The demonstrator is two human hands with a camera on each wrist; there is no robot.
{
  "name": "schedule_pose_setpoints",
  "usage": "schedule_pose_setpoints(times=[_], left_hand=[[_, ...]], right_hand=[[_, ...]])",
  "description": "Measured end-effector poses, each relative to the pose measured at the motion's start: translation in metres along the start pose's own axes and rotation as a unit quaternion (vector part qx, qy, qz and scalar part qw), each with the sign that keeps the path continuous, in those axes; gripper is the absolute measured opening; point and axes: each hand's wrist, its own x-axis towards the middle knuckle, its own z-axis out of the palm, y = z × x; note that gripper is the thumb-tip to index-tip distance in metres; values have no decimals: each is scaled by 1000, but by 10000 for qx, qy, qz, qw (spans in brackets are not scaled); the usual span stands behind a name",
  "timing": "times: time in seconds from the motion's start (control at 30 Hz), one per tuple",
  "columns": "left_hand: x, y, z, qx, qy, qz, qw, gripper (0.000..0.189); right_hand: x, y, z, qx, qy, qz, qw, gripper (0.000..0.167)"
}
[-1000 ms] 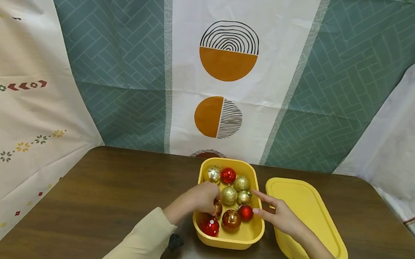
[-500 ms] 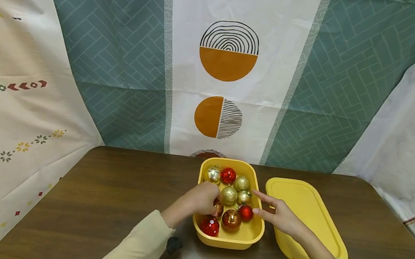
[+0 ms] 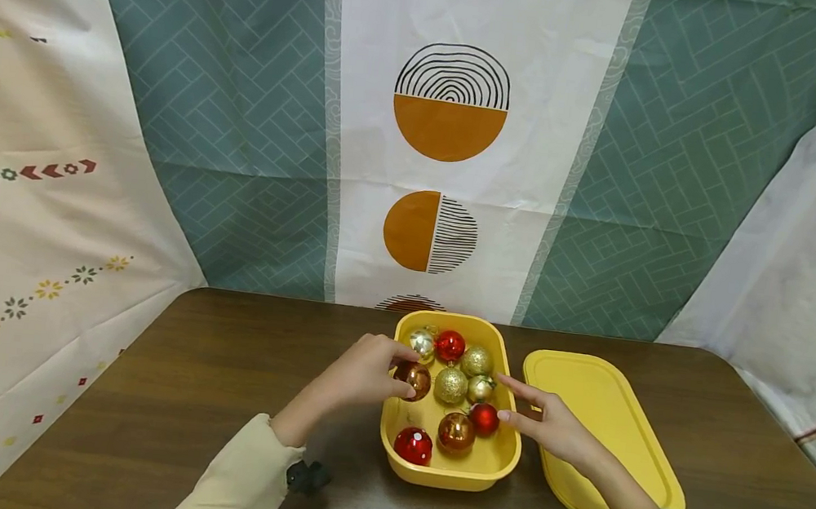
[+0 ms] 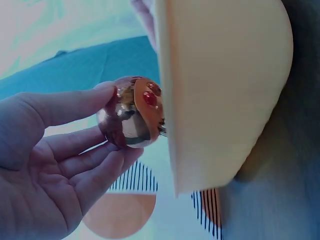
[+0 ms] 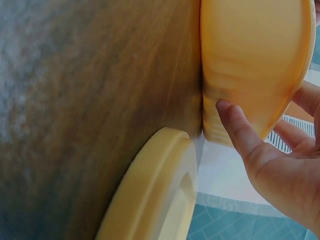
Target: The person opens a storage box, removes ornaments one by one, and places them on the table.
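Observation:
In the head view my left hand (image 3: pixel 360 369) pinches a shiny copper Christmas bauble (image 3: pixel 413 380) over the left rim of the yellow container (image 3: pixel 447 481). The left wrist view shows thumb and fingertips around this bauble (image 4: pixel 132 112), which has a wavy orange band and red gems. My right hand (image 3: pixel 557 423) rests at the container's right rim, fingers fairly straight. From the right wrist, one finger (image 5: pixel 240 127) lies against the outer wall. Inside are another copper bauble (image 3: pixel 456 434), red baubles (image 3: pixel 413 446), glittery gold ones (image 3: pixel 450 386) and a pale silvery-gold one (image 3: pixel 422 344).
To the right of the container a flat yellow lid (image 3: pixel 604 437) lies on the dark wooden table (image 3: pixel 255 387). Patterned cloth (image 3: pixel 241 148) hangs behind and beside the table.
My left hand has drawn up and leftward, bringing the copper bauble from among the others to the container's left rim. The right hand keeps its place.

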Motion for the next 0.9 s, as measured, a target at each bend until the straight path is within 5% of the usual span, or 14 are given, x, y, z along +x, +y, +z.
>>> schedule_pose_setpoints(times=[0.3,0.6,0.9], left_hand=[[-16,-23,-23,-1384,697,-304,9875,39],[-27,-62,-37,-1345,1088,-932,9805,41],[-17,-99,-25,-1474,1173,-1624,9686,43]], right_hand=[[0,-1,0,71,-4,-27,10000,59],[0,1,0,150,-22,-12,9999,59],[1,3,1,195,-58,-29,9998,60]])
